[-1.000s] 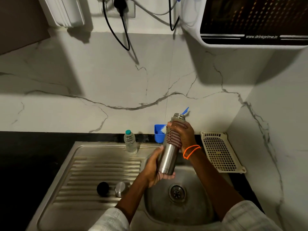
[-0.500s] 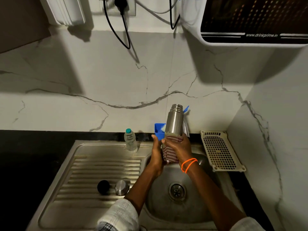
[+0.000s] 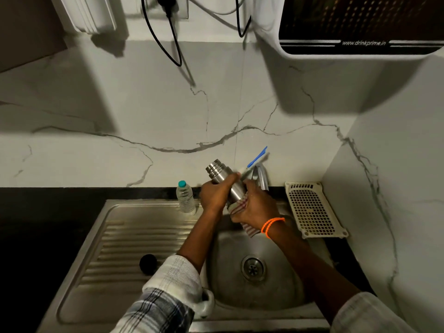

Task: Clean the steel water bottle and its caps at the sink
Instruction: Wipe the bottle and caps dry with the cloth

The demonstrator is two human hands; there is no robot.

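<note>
White marble-veined wall panels back a dark counter, into which a steel sink (image 3: 240,306) with a ribbed drainboard is set. Above the round basin, the bottle (image 3: 224,181) is held tilted, its uncapped threaded neck pointing up and to the left. The left hand (image 3: 213,194) grips the bottle's upper body, fingers curled round it. The right hand (image 3: 255,207) wraps a striped cloth (image 3: 241,207) round the bottle's lower half and grips through it; a corner of cloth hangs below the wrist, which wears an orange band (image 3: 272,225). One black cap (image 3: 148,263) sits on the drainboard, just beside the left sleeve. A second cap may lie behind that sleeve, but this cannot be confirmed. A small plastic bottle (image 3: 185,197) with a teal lid stands upright at the sink's back edge, near the left hand. A tap (image 3: 262,176) and a blue-handled brush (image 3: 258,157) sit behind the hands. A cream perforated tray (image 3: 312,209) lies on the counter to the right. A purifier (image 3: 360,25) and cables hang on the wall above.
</note>
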